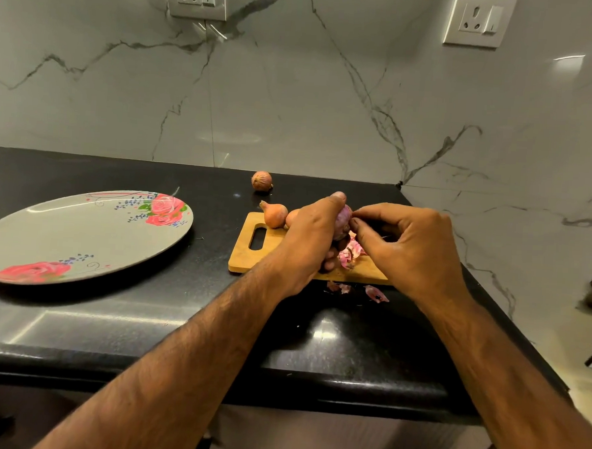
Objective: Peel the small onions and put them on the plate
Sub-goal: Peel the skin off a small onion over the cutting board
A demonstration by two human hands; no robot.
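Probably light and slippery, the onion sits gripped in the left hand over the board, at 3 o'clock from the plate, while the right hand pinches its papery skin at the tip.

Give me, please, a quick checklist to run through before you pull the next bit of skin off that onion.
1. Grip: the left hand holds the onion above the cutting board: ok.
2. Pinch: the right hand has its fingertips on the onion's skin: ok.
3. Skin fully off: cannot tell, the hands hide most of the onion.
4. Room on the plate: ok, no onions lie on it.
5. All peel scraps on the board: not ok, some lie on the counter in front of it.
6. All unpeeled onions on the board: not ok, a stray onion sits on the counter behind it.
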